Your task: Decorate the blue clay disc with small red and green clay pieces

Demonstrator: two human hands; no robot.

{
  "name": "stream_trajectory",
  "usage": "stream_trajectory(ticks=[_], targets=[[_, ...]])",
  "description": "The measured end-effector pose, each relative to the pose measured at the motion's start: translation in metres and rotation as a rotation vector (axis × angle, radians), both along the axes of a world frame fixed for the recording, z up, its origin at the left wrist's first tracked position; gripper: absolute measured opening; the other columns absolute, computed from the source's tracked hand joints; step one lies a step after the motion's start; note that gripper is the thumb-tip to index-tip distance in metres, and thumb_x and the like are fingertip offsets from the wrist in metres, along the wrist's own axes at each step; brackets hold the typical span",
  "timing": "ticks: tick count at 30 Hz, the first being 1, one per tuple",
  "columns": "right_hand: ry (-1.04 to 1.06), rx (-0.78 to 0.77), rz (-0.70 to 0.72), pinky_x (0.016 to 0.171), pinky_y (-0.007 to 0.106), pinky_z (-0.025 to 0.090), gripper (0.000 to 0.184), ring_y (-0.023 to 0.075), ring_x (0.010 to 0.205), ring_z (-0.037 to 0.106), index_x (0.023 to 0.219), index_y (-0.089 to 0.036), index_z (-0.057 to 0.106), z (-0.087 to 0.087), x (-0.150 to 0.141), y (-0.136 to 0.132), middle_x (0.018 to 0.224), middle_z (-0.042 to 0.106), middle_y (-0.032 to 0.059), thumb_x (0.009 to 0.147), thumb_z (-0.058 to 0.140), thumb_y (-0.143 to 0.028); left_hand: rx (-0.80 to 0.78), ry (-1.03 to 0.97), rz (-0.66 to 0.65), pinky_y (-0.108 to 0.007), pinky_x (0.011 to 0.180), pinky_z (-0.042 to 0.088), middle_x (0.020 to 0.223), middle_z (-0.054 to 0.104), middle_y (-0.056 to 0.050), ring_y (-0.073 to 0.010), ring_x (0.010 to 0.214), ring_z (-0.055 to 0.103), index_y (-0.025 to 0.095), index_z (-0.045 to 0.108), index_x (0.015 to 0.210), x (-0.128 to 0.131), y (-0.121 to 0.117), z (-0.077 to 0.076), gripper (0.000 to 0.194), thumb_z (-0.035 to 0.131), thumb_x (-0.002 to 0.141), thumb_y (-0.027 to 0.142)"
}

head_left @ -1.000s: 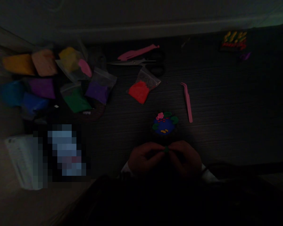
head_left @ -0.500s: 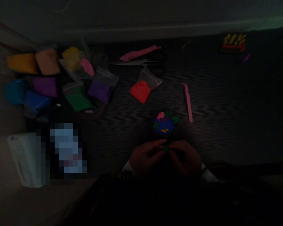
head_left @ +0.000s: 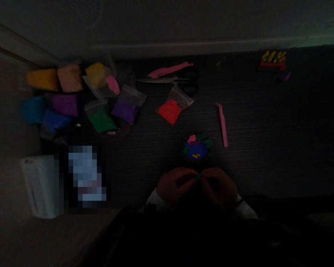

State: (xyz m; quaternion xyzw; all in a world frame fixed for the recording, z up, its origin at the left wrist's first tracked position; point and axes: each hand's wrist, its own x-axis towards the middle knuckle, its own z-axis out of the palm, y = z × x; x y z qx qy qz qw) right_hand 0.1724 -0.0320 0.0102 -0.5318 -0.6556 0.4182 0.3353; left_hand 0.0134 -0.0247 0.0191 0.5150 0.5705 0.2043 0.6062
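A small green piece (head_left: 197, 176) sits between my fingertips, just on my side of the round blue model (head_left: 196, 149); my fingers cover so much of it that I can't tell its exact shape. My left hand (head_left: 172, 185) and my right hand (head_left: 221, 185) are both drawn in narrow, thumb and fingers pinched on it from either side, probably because something this little and soft-looking needs a light grip at its edges. The model rests right beyond my fingers, likely so I can glance from one to the other; it carries green leaf shapes, a pink flower, red bits and two yellow ones. Pink tweezers (head_left: 223, 126) lie to its right, handle end towards me, which seems handy for my right hand. Beyond the model is a clear bag of red clay (head_left: 169, 111), and past that the scissors (head_left: 167, 80) lie beside a pink tool (head_left: 169, 70). The green packet (head_left: 101, 120) and purple packet (head_left: 125, 110) are grouped with other colours on the left, perhaps to leave me elbow room. At the far right, well apart, a yellow-topped model (head_left: 273, 61) stands near a purple piece (head_left: 284, 76), apparently set aside.
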Motion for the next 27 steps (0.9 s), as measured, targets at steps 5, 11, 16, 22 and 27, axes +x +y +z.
stream_trajectory(ticks=[5, 11, 16, 22, 27], targets=[[0.009, 0.018, 0.017, 0.061, 0.028, 0.048, 0.021, 0.0140, 0.069, 0.058, 0.083, -0.021, 0.051, -0.0014, 0.0010, 0.0012, 0.075, 0.061, 0.0020, 0.068, 0.054, -0.008, 0.002, 0.003, 0.015, -0.020, 0.067, 0.047, 0.080, 0.063, -0.003, -0.0114, 0.073, 0.059, 0.016, 0.062, 0.084, 0.0002, -0.0001, 0.0008, 0.016, 0.054, 0.072, 0.022], [-0.013, 0.028, 0.027, 0.061, 0.028, 0.049, 0.022, 0.0141, 0.070, 0.058, 0.086, -0.021, 0.051, -0.0008, 0.0011, 0.0017, 0.076, 0.061, 0.0022, 0.068, 0.056, -0.009, -0.041, -0.024, 0.050, -0.021, 0.064, 0.048, 0.079, 0.062, -0.003, -0.0116, 0.070, 0.059, 0.016, 0.061, 0.084, 0.0000, -0.0017, -0.0010, 0.017, 0.053, 0.072, 0.025], [-0.023, 0.037, 0.021, 0.060, 0.027, 0.049, 0.021, 0.0135, 0.068, 0.058, 0.085, -0.021, 0.052, -0.0002, 0.0005, 0.0018, 0.074, 0.061, 0.0018, 0.068, 0.055, -0.010, -0.031, -0.026, 0.050, -0.021, 0.064, 0.047, 0.079, 0.062, -0.003, -0.0114, 0.071, 0.059, 0.016, 0.061, 0.083, -0.0001, -0.0024, -0.0014, 0.016, 0.053, 0.072, 0.025], [-0.030, 0.074, 0.009, 0.058, 0.026, 0.048, 0.020, 0.0133, 0.066, 0.059, 0.084, -0.022, 0.054, 0.0009, -0.0010, 0.0037, 0.072, 0.062, 0.0009, 0.067, 0.055, -0.010, -0.018, -0.003, 0.053, -0.022, 0.065, 0.048, 0.079, 0.062, -0.002, -0.0112, 0.069, 0.059, 0.017, 0.061, 0.082, 0.0004, -0.0039, -0.0030, 0.015, 0.054, 0.072, 0.025], [-0.023, 0.121, 0.076, 0.060, 0.027, 0.048, 0.024, 0.0133, 0.068, 0.058, 0.086, -0.021, 0.056, 0.0001, -0.0003, 0.0048, 0.074, 0.063, 0.0019, 0.068, 0.054, -0.006, -0.041, -0.019, 0.067, -0.021, 0.066, 0.048, 0.078, 0.062, -0.002, -0.0107, 0.070, 0.059, 0.017, 0.061, 0.081, 0.0006, -0.0035, -0.0016, 0.014, 0.054, 0.072, 0.024]])
